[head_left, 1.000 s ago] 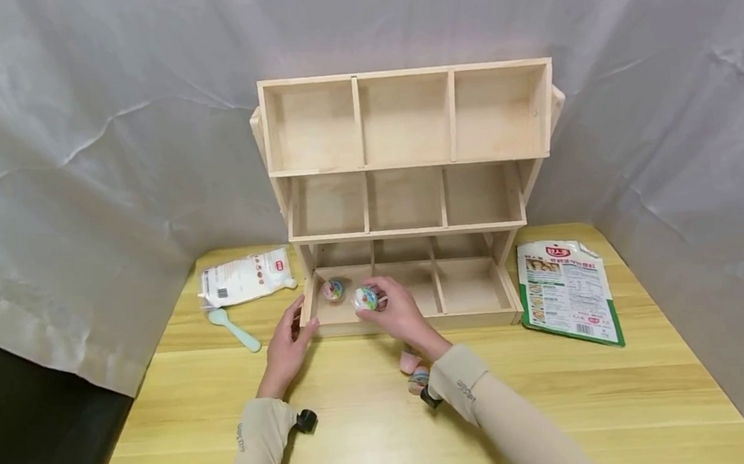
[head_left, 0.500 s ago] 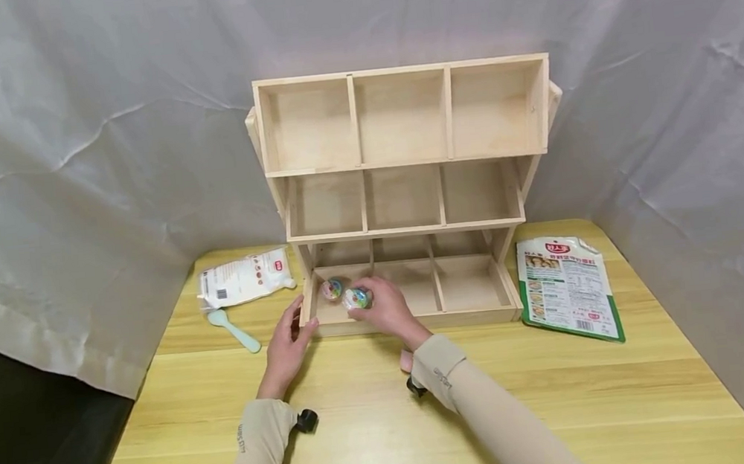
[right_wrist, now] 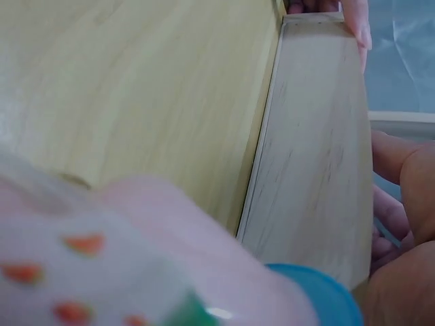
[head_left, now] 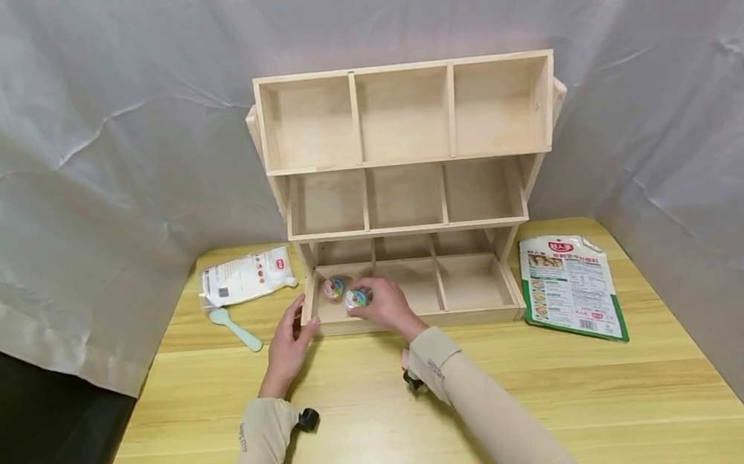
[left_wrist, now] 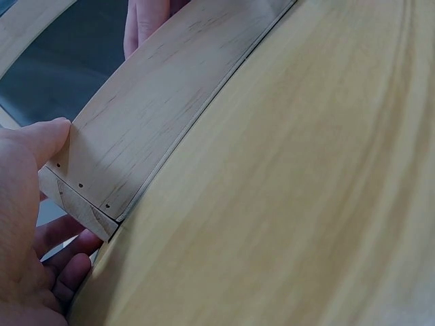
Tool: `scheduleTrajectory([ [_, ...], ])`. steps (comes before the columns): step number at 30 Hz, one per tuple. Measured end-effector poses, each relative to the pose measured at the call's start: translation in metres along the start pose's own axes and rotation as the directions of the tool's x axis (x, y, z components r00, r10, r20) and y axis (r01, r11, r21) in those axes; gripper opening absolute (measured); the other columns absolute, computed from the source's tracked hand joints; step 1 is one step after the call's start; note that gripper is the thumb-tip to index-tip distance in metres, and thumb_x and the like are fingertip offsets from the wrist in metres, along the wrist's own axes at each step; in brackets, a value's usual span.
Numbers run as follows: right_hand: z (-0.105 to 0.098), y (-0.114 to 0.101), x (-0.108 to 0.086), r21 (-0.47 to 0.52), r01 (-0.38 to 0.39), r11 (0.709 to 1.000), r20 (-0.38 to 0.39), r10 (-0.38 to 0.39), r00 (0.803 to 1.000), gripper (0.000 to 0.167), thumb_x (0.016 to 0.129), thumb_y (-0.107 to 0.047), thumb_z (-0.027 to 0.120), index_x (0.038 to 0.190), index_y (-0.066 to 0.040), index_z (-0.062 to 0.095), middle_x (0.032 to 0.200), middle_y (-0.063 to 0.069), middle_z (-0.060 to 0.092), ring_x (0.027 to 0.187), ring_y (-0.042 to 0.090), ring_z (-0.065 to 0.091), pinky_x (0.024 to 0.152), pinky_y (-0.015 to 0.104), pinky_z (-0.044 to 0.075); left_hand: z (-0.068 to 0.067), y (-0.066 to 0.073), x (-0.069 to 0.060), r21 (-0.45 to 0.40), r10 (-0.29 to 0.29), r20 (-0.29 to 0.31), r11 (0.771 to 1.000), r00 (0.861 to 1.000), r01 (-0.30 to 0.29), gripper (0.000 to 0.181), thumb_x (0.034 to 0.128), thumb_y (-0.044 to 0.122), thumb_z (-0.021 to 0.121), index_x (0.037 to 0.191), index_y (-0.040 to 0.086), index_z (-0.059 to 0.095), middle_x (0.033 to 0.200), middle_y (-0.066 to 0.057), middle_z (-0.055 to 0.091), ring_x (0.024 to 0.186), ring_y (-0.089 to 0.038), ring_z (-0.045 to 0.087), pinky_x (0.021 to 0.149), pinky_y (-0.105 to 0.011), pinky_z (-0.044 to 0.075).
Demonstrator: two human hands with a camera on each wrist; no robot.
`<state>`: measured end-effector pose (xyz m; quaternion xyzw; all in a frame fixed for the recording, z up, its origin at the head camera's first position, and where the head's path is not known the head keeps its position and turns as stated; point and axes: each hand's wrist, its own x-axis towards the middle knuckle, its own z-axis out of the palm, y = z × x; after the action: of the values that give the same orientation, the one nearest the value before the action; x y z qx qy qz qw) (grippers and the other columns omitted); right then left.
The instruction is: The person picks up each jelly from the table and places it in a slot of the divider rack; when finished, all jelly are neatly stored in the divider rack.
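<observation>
A three-tier wooden shelf rack (head_left: pixel 421 321) stands on the table. My left hand (head_left: pixel 287 351) grips the front left corner of its bottom tray; in the left wrist view the thumb lies on the front board and the fingers are curled at the side. My right hand (head_left: pixel 387 305) holds a small round cup with a colourful lid (head_left: pixel 355 299) in the bottom left compartment. A similar cup (head_left: pixel 333 289) sits just behind it to the left. In the right wrist view, the held cup is hidden behind the front board.
A white pouch (head_left: pixel 245 277) and a mint-green spoon (head_left: pixel 236 329) lie left of the rack. At the right is a green-and-white packet (head_left: pixel 572 287). A pink item (head_left: pixel 405 358) shows beside my right cuff; a blurred watermelon-print object (right_wrist: pixel 81 265) fills the right wrist view's foreground.
My right hand has moved slightly left and down with its cup, closer to the cup in the compartment. My left hand has stayed at the tray corner.
</observation>
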<state>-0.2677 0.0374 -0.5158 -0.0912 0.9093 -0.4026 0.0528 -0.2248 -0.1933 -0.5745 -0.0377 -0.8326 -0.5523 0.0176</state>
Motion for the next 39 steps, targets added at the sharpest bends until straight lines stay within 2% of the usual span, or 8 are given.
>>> scheduleTrajectory([
  [12, 0.001, 0.001, 0.005, -0.052, 0.007, 0.999, 0.028, -0.006, 1.0, 0.05, 0.08, -0.023, 0.091, 0.126, -0.016, 0.073, 0.118, 0.007, 0.075, 0.108, 0.026, 0.067, 0.1, 0.045, 0.052, 0.001, 0.001, -0.001, 0.004, -0.007, -0.011, 1.0, 1.0, 0.007, 0.065, 0.1037, 0.039, 0.063, 0.161, 0.025, 0.037, 0.154, -0.016, 0.051, 0.135, -0.036, 0.056, 0.113, -0.052, 0.046],
  [16, 0.001, 0.0, 0.006, -0.083, 0.01, 0.997, 0.035, -0.007, 0.999, 0.053, 0.08, -0.025, 0.09, 0.129, -0.017, 0.072, 0.125, 0.006, 0.073, 0.113, 0.027, 0.066, 0.103, 0.046, 0.051, -0.001, 0.002, -0.001, 0.002, -0.007, -0.012, 1.0, 1.0, 0.007, 0.064, 0.1041, 0.038, 0.063, 0.161, 0.025, 0.037, 0.154, -0.016, 0.052, 0.134, -0.035, 0.056, 0.112, -0.051, 0.047],
  [25, 0.002, 0.003, 0.007, -0.074, -0.014, 0.997, 0.035, 0.017, 0.999, 0.055, 0.08, -0.028, 0.091, 0.13, -0.019, 0.072, 0.134, 0.006, 0.07, 0.12, 0.03, 0.063, 0.105, 0.05, 0.049, 0.001, -0.001, 0.0, 0.002, -0.005, -0.008, 1.0, 1.0, 0.005, 0.065, 0.1041, 0.039, 0.063, 0.162, 0.025, 0.036, 0.156, -0.017, 0.049, 0.138, -0.037, 0.054, 0.114, -0.053, 0.045],
  [29, -0.003, 0.005, 0.005, -0.05, 0.009, 0.999, 0.036, -0.008, 0.999, 0.053, 0.085, -0.031, 0.087, 0.132, -0.017, 0.07, 0.138, 0.006, 0.068, 0.123, 0.031, 0.062, 0.107, 0.051, 0.049, 0.002, -0.002, -0.001, -0.004, -0.012, -0.006, 1.0, 1.0, 0.012, 0.066, 0.1036, 0.041, 0.063, 0.161, 0.027, 0.036, 0.156, -0.016, 0.05, 0.136, -0.037, 0.055, 0.113, -0.053, 0.046],
  [33, -0.014, 0.004, 0.003, -0.023, 0.076, 0.997, 0.017, -0.075, 0.997, 0.044, 0.093, -0.028, 0.079, 0.132, -0.01, 0.069, 0.136, 0.008, 0.068, 0.125, 0.031, 0.062, 0.108, 0.051, 0.05, 0.002, -0.001, -0.001, 0.0, -0.017, -0.008, 1.0, 1.0, 0.017, 0.066, 0.1032, 0.042, 0.063, 0.161, 0.028, 0.036, 0.154, -0.016, 0.051, 0.135, -0.036, 0.056, 0.113, -0.053, 0.046],
  [36, -0.027, 0.002, -0.001, -0.017, 0.126, 0.992, 0.004, -0.126, 0.992, 0.039, 0.095, -0.023, 0.077, 0.13, -0.008, 0.07, 0.132, 0.012, 0.069, 0.104, 0.029, 0.068, 0.093, 0.046, 0.058, 0.001, -0.001, -0.001, 0.003, -0.021, -0.004, 1.0, 1.0, 0.021, 0.066, 0.1035, 0.044, 0.062, 0.162, 0.028, 0.035, 0.155, -0.016, 0.05, 0.136, -0.036, 0.055, 0.114, -0.053, 0.046],
  [39, -0.044, -0.001, -0.01, -0.003, 0.131, 0.991, -0.002, -0.131, 0.991, 0.039, 0.094, -0.021, 0.077, 0.131, -0.009, 0.07, 0.129, 0.014, 0.07, 0.081, 0.023, 0.067, 0.072, 0.037, 0.059, 0.001, -0.001, -0.001, 0.007, -0.02, 0.0, 1.0, 1.0, 0.02, 0.067, 0.1034, 0.045, 0.062, 0.162, 0.028, 0.034, 0.156, -0.016, 0.049, 0.137, -0.036, 0.054, 0.114, -0.053, 0.045],
])
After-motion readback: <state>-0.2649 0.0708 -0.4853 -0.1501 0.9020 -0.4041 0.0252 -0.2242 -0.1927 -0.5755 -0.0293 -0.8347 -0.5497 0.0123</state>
